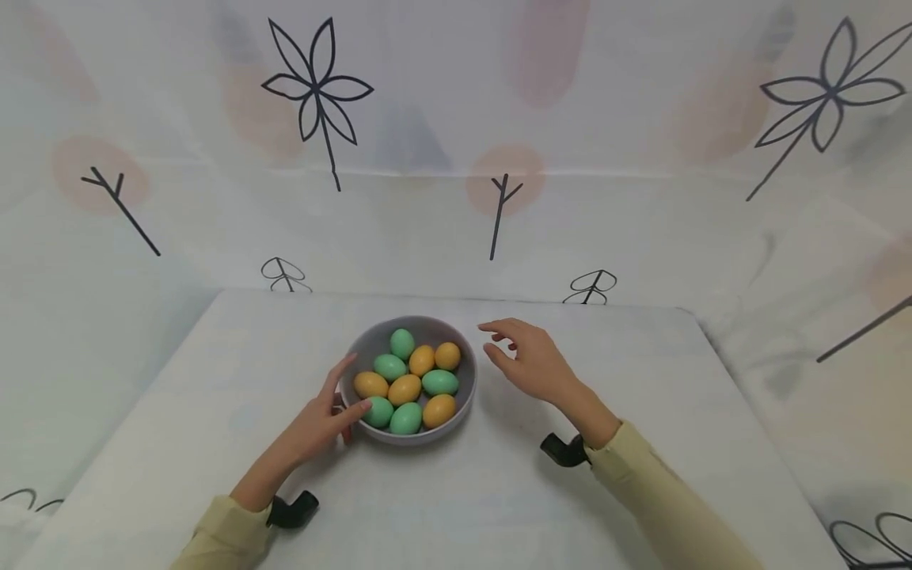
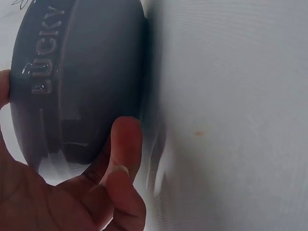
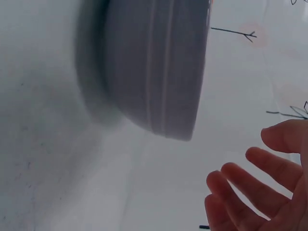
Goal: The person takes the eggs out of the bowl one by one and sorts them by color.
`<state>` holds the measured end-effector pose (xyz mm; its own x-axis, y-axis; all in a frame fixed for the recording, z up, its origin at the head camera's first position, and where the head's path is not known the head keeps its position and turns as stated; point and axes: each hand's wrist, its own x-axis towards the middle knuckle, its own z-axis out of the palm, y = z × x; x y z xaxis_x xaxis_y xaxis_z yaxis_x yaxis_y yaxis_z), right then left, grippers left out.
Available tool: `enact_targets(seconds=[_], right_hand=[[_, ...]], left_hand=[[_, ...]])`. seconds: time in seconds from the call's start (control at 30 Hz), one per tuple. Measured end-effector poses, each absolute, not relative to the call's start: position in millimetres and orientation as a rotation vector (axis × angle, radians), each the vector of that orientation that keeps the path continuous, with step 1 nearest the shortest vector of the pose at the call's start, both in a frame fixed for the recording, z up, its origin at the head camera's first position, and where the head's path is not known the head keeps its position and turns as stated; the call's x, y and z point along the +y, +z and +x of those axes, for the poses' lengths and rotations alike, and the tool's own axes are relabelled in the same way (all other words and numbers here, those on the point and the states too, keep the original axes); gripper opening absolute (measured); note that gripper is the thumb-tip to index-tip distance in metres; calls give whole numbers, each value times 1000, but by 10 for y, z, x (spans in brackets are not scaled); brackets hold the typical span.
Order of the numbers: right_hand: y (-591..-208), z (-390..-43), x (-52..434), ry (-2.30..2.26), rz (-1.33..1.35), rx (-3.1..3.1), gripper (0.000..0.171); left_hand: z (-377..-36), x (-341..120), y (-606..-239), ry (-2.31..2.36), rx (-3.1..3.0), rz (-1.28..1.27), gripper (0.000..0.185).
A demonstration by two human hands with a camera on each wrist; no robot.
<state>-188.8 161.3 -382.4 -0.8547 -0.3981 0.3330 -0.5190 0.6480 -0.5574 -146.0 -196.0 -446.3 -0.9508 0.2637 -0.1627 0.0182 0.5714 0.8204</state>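
Note:
A round grey bowl [image 1: 466, 400] stands on the white table, filled with several green eggs [image 1: 440, 382] and yellow-orange eggs [image 1: 404, 390]. My left hand [image 1: 324, 419] grips the bowl's left side, its thumb over the rim close by a green egg and other fingers around the outer wall. In the left wrist view, curled fingers [image 2: 126, 149] lie low against the bowl [image 2: 96, 72], whose side bears raised letters reading LUCKY. To the right of the bowl, apart from it, my right hand [image 1: 530, 360] hovers with loosely bent fingers and nothing in it.
A white cloth covers the table [image 1: 499, 507]. Behind it and at both sides hangs a pale curtain [image 1: 427, 222] printed with flowers and twigs. Each wrist wears a black camera mount, one on the left [image 1: 294, 511] and one on the right [image 1: 564, 450].

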Motion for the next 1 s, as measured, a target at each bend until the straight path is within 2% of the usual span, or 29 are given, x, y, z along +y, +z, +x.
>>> enact_targets(seconds=[0.27,0.67,1.0], right_hand=[[-3715,-2115,1273,1264,904,-2766,33],[-3636,-2437,785,1405,1090,-2817,35],[-3759,-2580,447,1501,1250,-2889,30]], left_hand=[[-1446,-1974,-4438,1327,2522,210,80],[-1454,-1977,-4409,1349,2497,213,80],[-1451,-1964,-4410,1356,2483,198,79]])
